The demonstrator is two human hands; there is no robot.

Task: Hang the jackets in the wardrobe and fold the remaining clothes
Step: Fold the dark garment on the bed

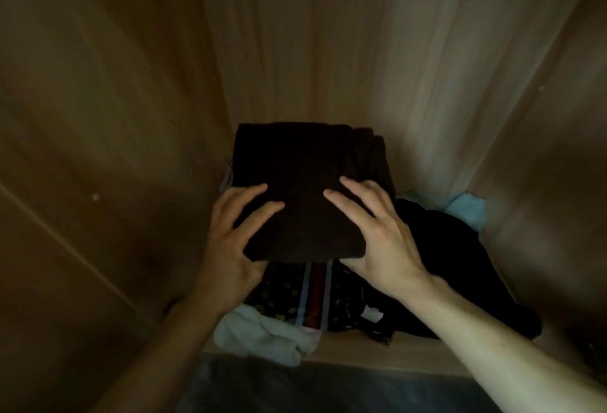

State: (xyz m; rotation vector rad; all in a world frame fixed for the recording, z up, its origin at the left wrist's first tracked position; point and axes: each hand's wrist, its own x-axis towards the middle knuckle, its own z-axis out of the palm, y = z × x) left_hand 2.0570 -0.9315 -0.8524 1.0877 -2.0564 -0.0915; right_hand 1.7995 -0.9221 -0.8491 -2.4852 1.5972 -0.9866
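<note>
A folded dark brown garment lies on top of a pile of clothes on the wardrobe floor. My left hand holds its near left corner, with fingers spread flat on top and the thumb at the front edge. My right hand holds the near right corner the same way, fingers on top and thumb tucked under the edge. Beneath it lies a dark patterned garment with a red and grey stripe.
Wooden wardrobe walls close in on the left, back and right. A black garment is heaped to the right, a light blue cloth sits in the back right corner, and a white cloth lies at the front edge.
</note>
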